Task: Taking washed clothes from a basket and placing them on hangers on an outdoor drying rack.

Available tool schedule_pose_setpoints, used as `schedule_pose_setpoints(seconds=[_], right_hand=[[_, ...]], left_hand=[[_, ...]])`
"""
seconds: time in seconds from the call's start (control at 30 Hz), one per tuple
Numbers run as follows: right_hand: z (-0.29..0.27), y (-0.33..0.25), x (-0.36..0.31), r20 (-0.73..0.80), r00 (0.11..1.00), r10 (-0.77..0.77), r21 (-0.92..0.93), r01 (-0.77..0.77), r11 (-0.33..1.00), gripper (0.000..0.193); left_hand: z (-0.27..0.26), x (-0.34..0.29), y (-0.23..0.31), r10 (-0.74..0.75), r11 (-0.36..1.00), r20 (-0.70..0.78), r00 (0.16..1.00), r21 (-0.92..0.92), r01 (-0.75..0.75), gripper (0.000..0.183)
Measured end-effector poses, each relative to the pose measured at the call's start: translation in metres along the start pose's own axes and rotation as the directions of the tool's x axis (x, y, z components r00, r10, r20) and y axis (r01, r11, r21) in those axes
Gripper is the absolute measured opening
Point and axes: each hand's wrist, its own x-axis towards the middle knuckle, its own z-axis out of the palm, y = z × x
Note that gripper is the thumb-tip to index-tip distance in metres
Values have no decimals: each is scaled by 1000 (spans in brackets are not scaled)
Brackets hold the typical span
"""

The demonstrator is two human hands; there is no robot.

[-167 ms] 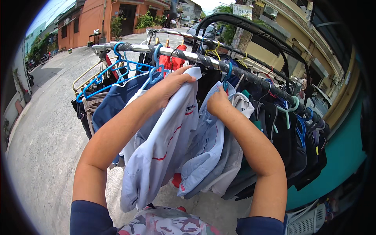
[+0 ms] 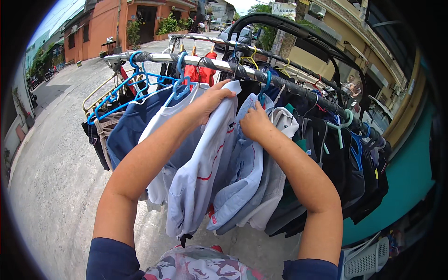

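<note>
My left hand is closed on the collar of a light blue shirt with red piping, which hangs down in front of the rack. My right hand pinches the upper edge of a second light blue garment, just below a blue hanger. A dark gap parts the two garments near the top. Whether the shirt in my left hand is on a hanger cannot be made out. Left of it hangs a white shirt on a light blue hanger.
A metal rail partly wrapped in dark tape carries several garments. Navy clothing hangs at the left, black clothing at the right. Behind stand a second rail and a black curved frame. A white plastic basket sits lower right.
The lower part of the light blue shirt has swung right, and more of the white shirt beside it shows. My right hand has shifted slightly left; both hands keep their hold.
</note>
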Motion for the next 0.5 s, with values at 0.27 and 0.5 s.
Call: schedule_pose_setpoints(seconds=[0.27, 0.5], right_hand=[[-57, -22, -86, -646, 755, 114, 429, 235, 872, 12], [-118, -85, -235, -933, -83, 350, 312, 300, 902, 25]], left_hand=[[-16, -14, -31, 205, 862, -160, 966, 496, -100, 70], [-8, -116, -11, 660, 669, -49, 750, 493, -556, 46]])
